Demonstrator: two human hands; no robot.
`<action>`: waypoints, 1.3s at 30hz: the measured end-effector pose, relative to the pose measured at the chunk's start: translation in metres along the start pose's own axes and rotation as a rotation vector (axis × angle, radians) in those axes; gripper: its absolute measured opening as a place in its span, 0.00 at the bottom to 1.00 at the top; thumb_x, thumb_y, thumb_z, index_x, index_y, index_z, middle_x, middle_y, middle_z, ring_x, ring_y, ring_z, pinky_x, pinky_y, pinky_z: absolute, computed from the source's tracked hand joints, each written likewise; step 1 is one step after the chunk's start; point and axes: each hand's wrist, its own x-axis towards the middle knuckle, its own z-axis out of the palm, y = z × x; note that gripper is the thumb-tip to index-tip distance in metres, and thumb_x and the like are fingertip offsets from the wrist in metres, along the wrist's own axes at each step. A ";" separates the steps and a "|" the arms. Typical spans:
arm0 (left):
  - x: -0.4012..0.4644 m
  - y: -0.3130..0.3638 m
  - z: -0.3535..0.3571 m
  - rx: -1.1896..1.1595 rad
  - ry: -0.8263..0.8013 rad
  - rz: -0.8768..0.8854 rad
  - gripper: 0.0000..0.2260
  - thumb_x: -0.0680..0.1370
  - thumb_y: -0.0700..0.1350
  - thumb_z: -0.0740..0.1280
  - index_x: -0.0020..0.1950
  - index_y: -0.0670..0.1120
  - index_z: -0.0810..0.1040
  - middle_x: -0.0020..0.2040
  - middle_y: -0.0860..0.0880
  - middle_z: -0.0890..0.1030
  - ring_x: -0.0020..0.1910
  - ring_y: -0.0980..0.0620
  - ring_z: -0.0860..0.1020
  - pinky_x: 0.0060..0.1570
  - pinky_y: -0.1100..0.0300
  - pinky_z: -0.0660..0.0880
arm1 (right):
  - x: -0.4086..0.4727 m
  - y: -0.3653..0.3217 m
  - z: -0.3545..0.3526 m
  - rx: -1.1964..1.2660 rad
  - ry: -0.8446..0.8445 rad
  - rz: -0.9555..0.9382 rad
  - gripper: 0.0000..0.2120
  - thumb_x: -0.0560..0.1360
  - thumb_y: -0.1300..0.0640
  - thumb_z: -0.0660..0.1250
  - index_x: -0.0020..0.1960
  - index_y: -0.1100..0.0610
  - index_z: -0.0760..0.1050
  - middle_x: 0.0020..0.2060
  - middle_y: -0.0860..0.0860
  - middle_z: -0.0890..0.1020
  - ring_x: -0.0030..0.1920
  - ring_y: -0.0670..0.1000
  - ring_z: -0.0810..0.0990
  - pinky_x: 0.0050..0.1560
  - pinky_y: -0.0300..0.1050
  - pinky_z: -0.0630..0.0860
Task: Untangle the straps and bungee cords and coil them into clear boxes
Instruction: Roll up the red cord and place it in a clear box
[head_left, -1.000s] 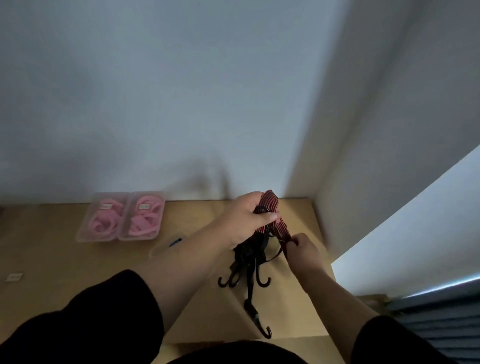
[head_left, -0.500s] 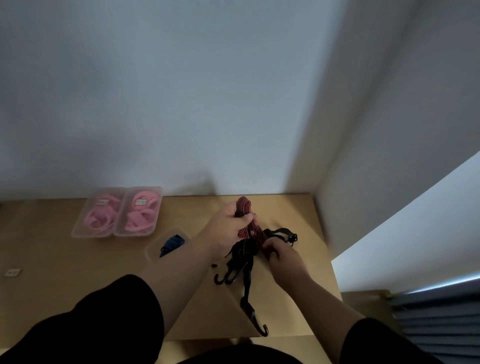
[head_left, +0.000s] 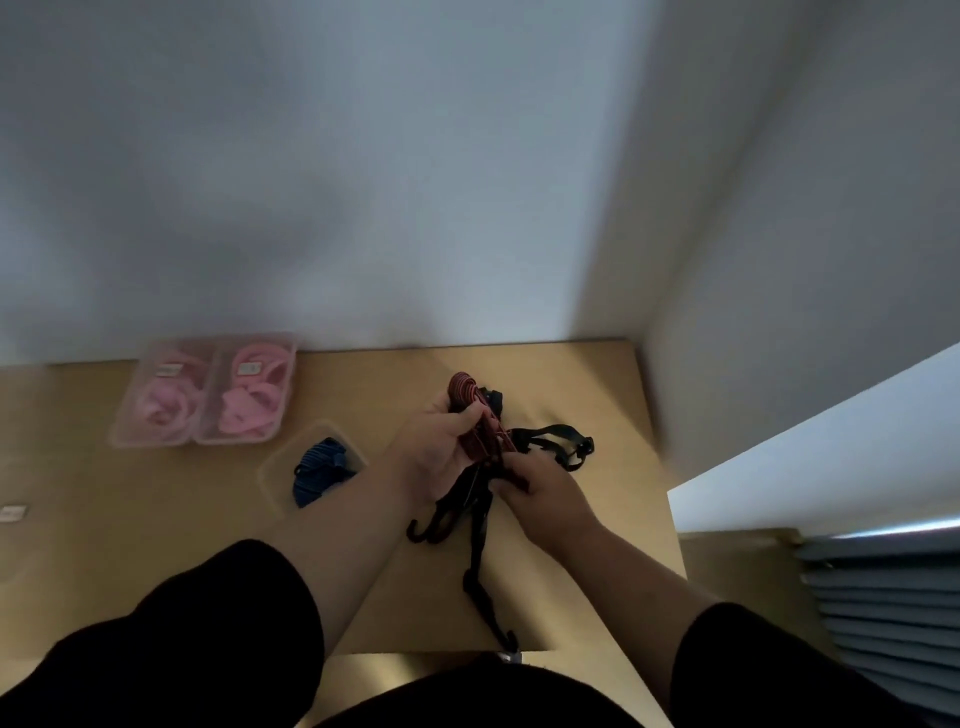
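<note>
Lowered toward the desk (head_left: 571, 571) — left hand (head_left: 441, 452) grips the folded red bungee cord (head_left: 470, 410); right hand (head_left: 540, 488) pinches its black strands, to keep the coil from springing open.

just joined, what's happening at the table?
A person is working on a tangle of bungee cords over a wooden table. The left hand holds a folded red striped cord in its grip, while the right hand pinches the strands just below it. Black hooks hang from the bundle, and a black strap loops out to the right. Two clear boxes at the back already hold pink coils; a third box nearer holds a blue cord.
</note>
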 end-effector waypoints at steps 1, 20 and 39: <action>0.000 0.000 0.001 0.014 0.002 0.007 0.09 0.82 0.33 0.61 0.59 0.42 0.76 0.39 0.46 0.81 0.40 0.51 0.80 0.57 0.47 0.79 | 0.001 0.000 -0.001 0.000 -0.010 -0.002 0.02 0.79 0.52 0.68 0.51 0.46 0.78 0.45 0.47 0.75 0.46 0.48 0.73 0.44 0.44 0.68; -0.001 0.017 0.014 -0.135 0.121 0.015 0.05 0.84 0.37 0.59 0.50 0.43 0.74 0.37 0.46 0.79 0.37 0.51 0.78 0.46 0.48 0.74 | 0.002 -0.002 -0.024 0.315 -0.005 0.157 0.14 0.82 0.51 0.64 0.38 0.52 0.71 0.30 0.43 0.73 0.30 0.40 0.70 0.35 0.43 0.65; -0.016 0.024 0.032 -0.102 -0.002 0.043 0.07 0.84 0.36 0.59 0.47 0.40 0.74 0.36 0.44 0.78 0.35 0.49 0.80 0.39 0.49 0.81 | 0.001 -0.004 -0.020 -0.120 0.091 0.068 0.10 0.78 0.40 0.65 0.44 0.45 0.75 0.41 0.45 0.77 0.43 0.47 0.76 0.41 0.46 0.70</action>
